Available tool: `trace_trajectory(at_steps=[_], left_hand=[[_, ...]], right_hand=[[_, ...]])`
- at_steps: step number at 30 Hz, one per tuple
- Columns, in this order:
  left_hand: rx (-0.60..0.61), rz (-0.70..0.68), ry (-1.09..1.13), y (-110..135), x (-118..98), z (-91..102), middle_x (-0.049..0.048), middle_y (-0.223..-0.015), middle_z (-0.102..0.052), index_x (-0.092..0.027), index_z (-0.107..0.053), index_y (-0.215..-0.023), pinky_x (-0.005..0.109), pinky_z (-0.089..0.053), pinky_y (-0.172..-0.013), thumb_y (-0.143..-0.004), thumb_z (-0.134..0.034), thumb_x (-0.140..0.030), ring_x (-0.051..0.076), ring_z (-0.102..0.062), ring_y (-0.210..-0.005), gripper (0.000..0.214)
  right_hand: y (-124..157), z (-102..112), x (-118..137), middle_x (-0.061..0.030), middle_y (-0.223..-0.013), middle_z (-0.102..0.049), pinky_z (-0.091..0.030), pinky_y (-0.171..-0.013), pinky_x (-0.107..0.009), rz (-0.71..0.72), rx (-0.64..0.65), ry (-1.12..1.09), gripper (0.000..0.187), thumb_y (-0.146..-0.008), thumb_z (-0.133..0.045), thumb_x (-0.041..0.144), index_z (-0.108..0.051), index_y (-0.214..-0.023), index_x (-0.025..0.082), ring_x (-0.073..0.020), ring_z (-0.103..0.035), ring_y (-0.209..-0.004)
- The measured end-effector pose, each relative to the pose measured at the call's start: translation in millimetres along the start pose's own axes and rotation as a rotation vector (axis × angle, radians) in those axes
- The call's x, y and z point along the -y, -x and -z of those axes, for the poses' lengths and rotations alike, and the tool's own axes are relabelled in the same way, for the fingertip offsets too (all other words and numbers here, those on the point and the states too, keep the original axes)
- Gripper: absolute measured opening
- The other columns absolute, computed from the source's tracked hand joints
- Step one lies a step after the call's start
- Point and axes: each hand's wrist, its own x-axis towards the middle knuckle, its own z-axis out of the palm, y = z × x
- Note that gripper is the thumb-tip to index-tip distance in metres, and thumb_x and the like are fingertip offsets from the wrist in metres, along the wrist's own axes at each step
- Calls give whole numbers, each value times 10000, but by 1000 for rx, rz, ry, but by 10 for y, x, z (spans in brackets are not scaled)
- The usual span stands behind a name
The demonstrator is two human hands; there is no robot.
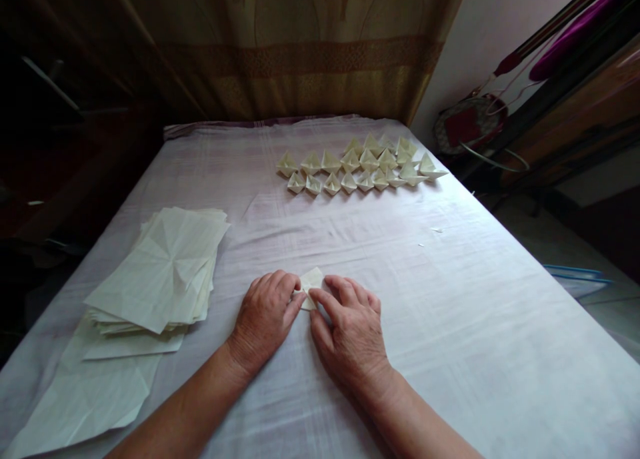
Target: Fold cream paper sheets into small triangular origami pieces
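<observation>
A small folded piece of pale paper (313,279) lies on the sheet between my hands, partly hidden by my fingers. My left hand (270,306) has its fingers curled, and thumb and index finger pinch the paper's left edge. From the other side, my right hand (350,319) bends over the paper. Its index fingertip presses near the middle, and the thumb sits close to the lower edge. To the left rests a stack of creased pale paper sheets (165,266), loosely piled. Several folded paper boats (369,160) stand in rows farther back.
A pale checked sheet (450,326) covers the bed-like surface. Small paper scraps (437,230) lie right of centre. A patterned curtain (300,52) hangs behind. A bag (470,122) is beyond the right edge, and a blue-edged item (575,279) is lower right.
</observation>
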Motion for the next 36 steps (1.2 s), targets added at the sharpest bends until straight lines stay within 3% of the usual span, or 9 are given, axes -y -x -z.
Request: trace_trajectory(at_steps=[11,15,19,23,32,36], left_hand=[[84,81,-3,-101,-45,54,-13,-773,-621,-207,-557,-791,305,-390,-698,-917,-600,-277,167,-565,-724,151],[85,72,9,-104,-46,63,-13,-774,-621,-207,-558,-795,310,-389,-691,-906,-605,-252,172,-567,-724,129],[79,68,13,-107,-42,60,-11,-776,-623,-208,-562,-793,311,-387,-684,-904,-604,-248,174,-565,-719,125],[85,78,13,-107,-43,58,-10,-776,-626,-206,-566,-793,312,-385,-683,-896,-619,-242,177,-567,-720,121],[95,80,7,-103,-43,56,-11,-765,-625,-206,-569,-788,315,-375,-682,-899,-624,-256,177,-566,-713,134],[93,71,1,-106,-39,51,-9,-768,-622,-210,-568,-788,315,-372,-675,-907,-603,-257,176,-560,-712,133]], right_hand=[[-21,34,-125,-64,-1195,-633,-363,-955,-419,27,41,-117,271,-884,-559,178,-694,-1096,279,-237,-534,-1127],[-39,106,-308,-61,-1158,-657,-413,-929,-382,168,88,-183,282,-907,-512,141,-695,-1090,253,-207,-558,-1087],[-57,199,-415,-76,-1250,-614,-418,-921,-398,334,175,-63,358,-909,-549,167,-655,-1224,300,-234,-534,-1131],[-88,254,-448,-83,-1277,-601,-401,-907,-409,442,231,43,361,-918,-558,189,-647,-1239,327,-258,-516,-1149],[-259,352,-402,-126,-1278,-614,-412,-879,-394,718,336,178,279,-942,-514,184,-625,-1196,153,-257,-523,-1131],[-315,369,-444,-123,-1236,-638,-438,-830,-374,811,412,131,303,-950,-489,182,-601,-1227,133,-230,-558,-1055]])
